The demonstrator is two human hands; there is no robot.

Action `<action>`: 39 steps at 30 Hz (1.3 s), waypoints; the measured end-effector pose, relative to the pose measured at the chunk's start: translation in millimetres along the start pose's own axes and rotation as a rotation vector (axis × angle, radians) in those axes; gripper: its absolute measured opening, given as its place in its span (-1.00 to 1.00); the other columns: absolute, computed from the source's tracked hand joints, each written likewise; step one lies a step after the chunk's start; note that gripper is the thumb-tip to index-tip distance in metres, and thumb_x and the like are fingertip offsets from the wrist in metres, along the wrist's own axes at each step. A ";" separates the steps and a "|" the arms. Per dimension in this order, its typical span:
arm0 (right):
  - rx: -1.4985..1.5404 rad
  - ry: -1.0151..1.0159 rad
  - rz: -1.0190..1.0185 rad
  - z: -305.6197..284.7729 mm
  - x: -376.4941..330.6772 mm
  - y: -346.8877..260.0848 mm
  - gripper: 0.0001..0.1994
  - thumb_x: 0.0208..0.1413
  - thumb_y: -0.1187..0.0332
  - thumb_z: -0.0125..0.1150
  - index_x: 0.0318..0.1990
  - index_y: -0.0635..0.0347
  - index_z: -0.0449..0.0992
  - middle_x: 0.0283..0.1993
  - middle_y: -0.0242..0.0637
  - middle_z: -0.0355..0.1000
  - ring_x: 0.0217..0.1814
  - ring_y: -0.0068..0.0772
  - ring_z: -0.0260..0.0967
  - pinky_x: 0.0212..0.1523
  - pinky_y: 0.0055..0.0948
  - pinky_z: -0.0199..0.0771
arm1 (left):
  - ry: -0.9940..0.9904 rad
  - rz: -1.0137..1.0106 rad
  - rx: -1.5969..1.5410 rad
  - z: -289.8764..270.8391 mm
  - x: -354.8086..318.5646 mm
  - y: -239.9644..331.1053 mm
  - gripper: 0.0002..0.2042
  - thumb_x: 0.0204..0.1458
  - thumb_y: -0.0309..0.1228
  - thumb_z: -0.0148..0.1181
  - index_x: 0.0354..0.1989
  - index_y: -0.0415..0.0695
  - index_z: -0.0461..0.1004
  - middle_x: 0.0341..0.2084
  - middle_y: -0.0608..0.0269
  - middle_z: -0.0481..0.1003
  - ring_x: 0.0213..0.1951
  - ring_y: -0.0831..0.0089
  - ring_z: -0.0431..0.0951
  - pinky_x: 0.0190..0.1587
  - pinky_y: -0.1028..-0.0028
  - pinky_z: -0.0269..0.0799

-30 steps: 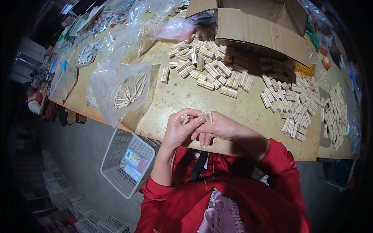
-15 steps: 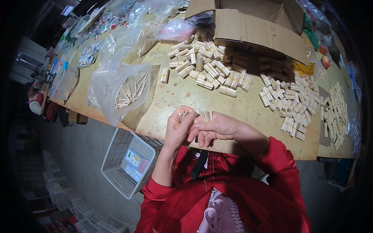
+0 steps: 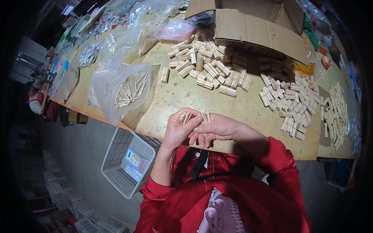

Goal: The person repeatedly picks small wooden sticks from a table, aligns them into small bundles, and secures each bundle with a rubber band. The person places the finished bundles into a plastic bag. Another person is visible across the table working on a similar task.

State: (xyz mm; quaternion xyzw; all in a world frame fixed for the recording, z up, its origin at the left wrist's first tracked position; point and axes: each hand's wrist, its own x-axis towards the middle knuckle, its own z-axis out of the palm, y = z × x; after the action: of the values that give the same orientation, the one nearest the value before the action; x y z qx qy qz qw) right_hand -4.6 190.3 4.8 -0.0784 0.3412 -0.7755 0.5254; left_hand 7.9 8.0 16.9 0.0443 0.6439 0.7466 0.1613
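Over the table's near edge my two hands meet, fingers touching. My left hand [image 3: 176, 130] is closed around several short wooden sticks [image 3: 186, 117], whose ends poke up above the thumb. Likewise closed, my right hand [image 3: 217, 127] pinches more wooden sticks [image 3: 206, 117] between thumb and fingers. Beyond them lies a heap of banded stick bundles [image 3: 211, 70], with one lone bundle [image 3: 165, 75] standing apart to the left. An open plastic bag [image 3: 112, 91] with loose sticks [image 3: 132, 93] in it rests left of my hands.
A cardboard box [image 3: 260, 33] sits at the back, near yellow rubber bands [image 3: 305, 70]. More bundles [image 3: 289, 101] and loose sticks [image 3: 335, 112] cover the right side. Below the table's left front edge stands a grey plastic crate [image 3: 116, 171]. Another person [image 3: 38, 103] is at the far left.
The sticks in my left hand now stand higher and show more of their length. My hands have stayed together, with the fingers shifting slightly.
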 end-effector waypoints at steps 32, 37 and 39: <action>-0.629 0.308 0.059 39.5 79.6 -85.1 -0.82 0.23 0.30 0.13 -0.28 0.25 0.41 -0.64 -0.39 0.32 -0.81 -0.67 0.06 -0.75 -0.62 0.10 | 0.218 -0.096 -1.171 -55.0 -35.3 -19.5 -0.84 0.29 -0.30 -0.05 -0.29 -0.09 0.36 -0.55 0.42 0.25 -0.52 0.63 0.25 -0.46 0.64 0.35; -0.873 0.505 -0.258 104.3 138.2 -91.5 -0.74 0.23 0.30 0.11 -0.12 0.37 0.42 -0.27 -0.21 0.46 -0.57 -0.55 0.43 -0.60 -0.59 0.43 | 0.174 -0.048 -1.183 -64.3 -41.1 -11.2 -0.79 0.29 -0.23 -0.03 -0.38 -0.02 0.30 -0.64 0.49 0.10 -0.63 0.72 0.08 -0.62 0.69 0.06; -1.001 0.449 -0.192 117.3 124.5 -84.1 -0.73 0.24 0.30 0.10 -0.11 0.37 0.41 -0.26 -0.22 0.47 -0.52 -0.53 0.47 -0.58 -0.57 0.47 | 0.138 0.023 -1.120 -74.9 -48.9 -14.3 -0.75 0.29 -0.21 -0.03 -0.43 0.00 0.27 -0.64 0.50 0.11 -0.63 0.73 0.07 -0.63 0.70 0.04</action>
State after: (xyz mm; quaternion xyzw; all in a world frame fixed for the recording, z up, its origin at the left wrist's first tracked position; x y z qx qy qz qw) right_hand -66.5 47.8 115.2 -0.1820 0.7629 -0.5607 0.2654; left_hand 36.2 -75.7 -2.6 -0.0900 0.1579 0.9772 0.1096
